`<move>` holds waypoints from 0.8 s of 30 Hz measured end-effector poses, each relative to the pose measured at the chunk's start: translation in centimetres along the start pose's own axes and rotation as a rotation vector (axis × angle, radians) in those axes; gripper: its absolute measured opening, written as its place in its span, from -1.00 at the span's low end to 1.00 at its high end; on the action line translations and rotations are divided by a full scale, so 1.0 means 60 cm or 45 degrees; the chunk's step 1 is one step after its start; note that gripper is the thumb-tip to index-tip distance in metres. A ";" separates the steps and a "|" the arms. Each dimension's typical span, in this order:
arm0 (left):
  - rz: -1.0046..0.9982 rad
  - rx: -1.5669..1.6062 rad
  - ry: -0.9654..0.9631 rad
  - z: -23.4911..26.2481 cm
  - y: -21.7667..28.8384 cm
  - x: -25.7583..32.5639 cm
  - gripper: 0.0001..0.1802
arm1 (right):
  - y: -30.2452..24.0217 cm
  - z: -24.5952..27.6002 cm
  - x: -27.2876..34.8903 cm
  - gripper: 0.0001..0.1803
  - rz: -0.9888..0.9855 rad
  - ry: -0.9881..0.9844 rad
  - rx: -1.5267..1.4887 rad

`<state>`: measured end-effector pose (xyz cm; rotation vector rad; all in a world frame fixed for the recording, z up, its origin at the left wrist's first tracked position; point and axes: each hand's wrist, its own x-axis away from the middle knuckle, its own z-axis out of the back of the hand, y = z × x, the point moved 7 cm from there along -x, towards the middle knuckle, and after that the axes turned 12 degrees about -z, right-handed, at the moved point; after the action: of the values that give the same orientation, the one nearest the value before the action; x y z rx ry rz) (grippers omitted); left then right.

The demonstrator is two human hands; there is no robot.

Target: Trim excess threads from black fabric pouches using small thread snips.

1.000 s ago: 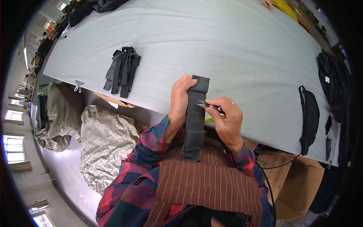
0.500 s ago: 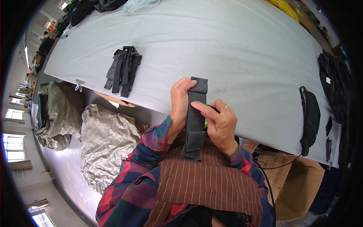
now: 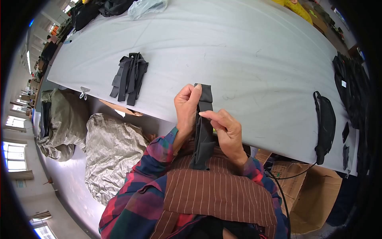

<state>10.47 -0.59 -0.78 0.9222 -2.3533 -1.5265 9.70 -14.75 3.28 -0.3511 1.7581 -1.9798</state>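
A dark grey fabric strip [image 3: 205, 133] with folded ends hangs lengthwise in front of my apron. My left hand [image 3: 186, 104] is closed on its far end, the thumb lying near the top corner. Farther down, my right hand [image 3: 227, 129] pinches the strip's edge between thumb and forefinger, its other fingers curled in. A small yellow-green bit [image 3: 214, 130] shows beside the right palm; what it belongs to is hidden. To the left on the table lies a bunch of similar dark strips [image 3: 130, 77].
The white-covered table [image 3: 254, 71] carries a black waist bag [image 3: 326, 123] and a pile of black items [image 3: 351, 89] at the right, a clear plastic bag [image 3: 147, 7] at the far side. A metal clip [image 3: 84, 93] grips its edge. Below are silvery sacking [image 3: 113, 155] and an open cardboard box [image 3: 314, 195].
The strip has twisted, so its long edge now folds toward my fingers. My left hand has shifted slightly left, and my right fingertips have moved to the edge and pinch it.
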 end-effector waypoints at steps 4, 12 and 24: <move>-0.096 -0.188 -0.090 -0.012 0.010 -0.003 -0.64 | -0.010 0.015 0.000 -0.68 0.066 -0.244 -0.357; 0.023 -0.071 -0.072 -0.014 -0.004 0.000 -0.65 | -0.005 0.056 -0.003 -0.73 0.116 0.057 0.287; -0.029 -0.231 -0.143 -0.019 -0.002 -0.001 -0.63 | -0.016 0.035 -0.001 -0.82 0.261 0.109 0.428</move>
<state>11.09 -1.42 -0.36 0.8435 -2.2368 -1.8098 10.58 -16.48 4.56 0.0245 1.4093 -2.1140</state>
